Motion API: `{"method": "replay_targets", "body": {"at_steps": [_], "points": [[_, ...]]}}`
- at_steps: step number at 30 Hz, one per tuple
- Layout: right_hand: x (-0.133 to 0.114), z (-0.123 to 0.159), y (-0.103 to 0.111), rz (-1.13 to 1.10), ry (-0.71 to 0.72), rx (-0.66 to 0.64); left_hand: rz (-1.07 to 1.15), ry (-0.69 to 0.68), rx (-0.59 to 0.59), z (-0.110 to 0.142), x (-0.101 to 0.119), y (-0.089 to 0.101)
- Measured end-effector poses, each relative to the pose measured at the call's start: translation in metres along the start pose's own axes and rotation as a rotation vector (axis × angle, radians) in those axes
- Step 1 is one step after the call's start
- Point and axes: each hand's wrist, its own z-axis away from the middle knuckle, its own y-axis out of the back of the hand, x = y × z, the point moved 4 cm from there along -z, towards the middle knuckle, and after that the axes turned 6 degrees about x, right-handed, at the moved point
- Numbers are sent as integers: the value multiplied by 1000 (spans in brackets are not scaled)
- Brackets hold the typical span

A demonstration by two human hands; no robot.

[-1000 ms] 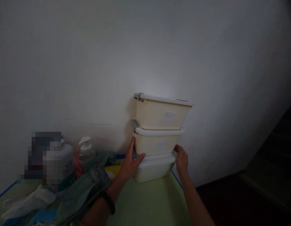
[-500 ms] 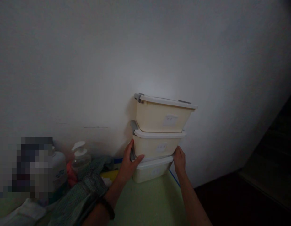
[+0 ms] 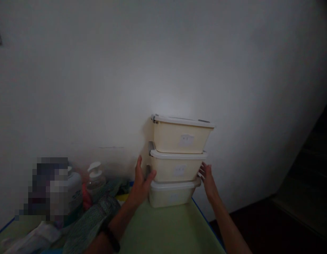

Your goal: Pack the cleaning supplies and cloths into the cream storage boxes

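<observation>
Three lidded cream storage boxes stand stacked against the wall: a top box (image 3: 176, 137), a middle box (image 3: 165, 168) and a bottom box (image 3: 163, 197). Each carries a small pale label on its front, and grey latches show at the left ends. Beside the left end of the middle box is my left hand (image 3: 142, 181), thumb and fingers spread. My right hand (image 3: 209, 181) is at the right end of the middle box, its fingers apart and loosely bent. Neither hand grips a box; whether a fingertip still touches one is hard to tell.
The stack rests on a green tabletop (image 3: 163, 233) with a blue edge. To the left are a clear pump bottle (image 3: 96, 181), a white bottle (image 3: 74, 187), a dark patterned cloth (image 3: 94, 218) and a white cloth (image 3: 38, 238). A pale wall (image 3: 113, 88) rises behind.
Both hands have let go of the middle box and moved outward from its ends. The upper boxes sit straighter above the bottom one. The view has shifted slightly.
</observation>
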Motion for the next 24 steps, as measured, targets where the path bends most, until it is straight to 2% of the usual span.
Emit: {"method": "replay_targets", "body": {"at_steps": [3,6,9,10,11,14,19,24], "points": [[-34,-27,11,-1,19,47,-21,-141,68,-25,45,7],[-78,-53,10,-23,46,48,-58,-187,-48,-48,90,-4],[-114,-71,-4,-89,10,3,97,-194,-126,-64,124,-16],[-121,-74,-9,-121,-17,-22,216,-155,-138,-69,129,-19],[-127,-77,-14,-150,-50,-47,342,-46,-138,-73,131,-20],[-133,-81,-24,-219,-143,-92,393,68,-140,-84,132,-21],[-137,-78,-35,-272,-170,-150,418,126,-200,-90,140,-22],[-157,-67,-33,-335,-97,-167,511,111,-213,-79,166,-20]]}}
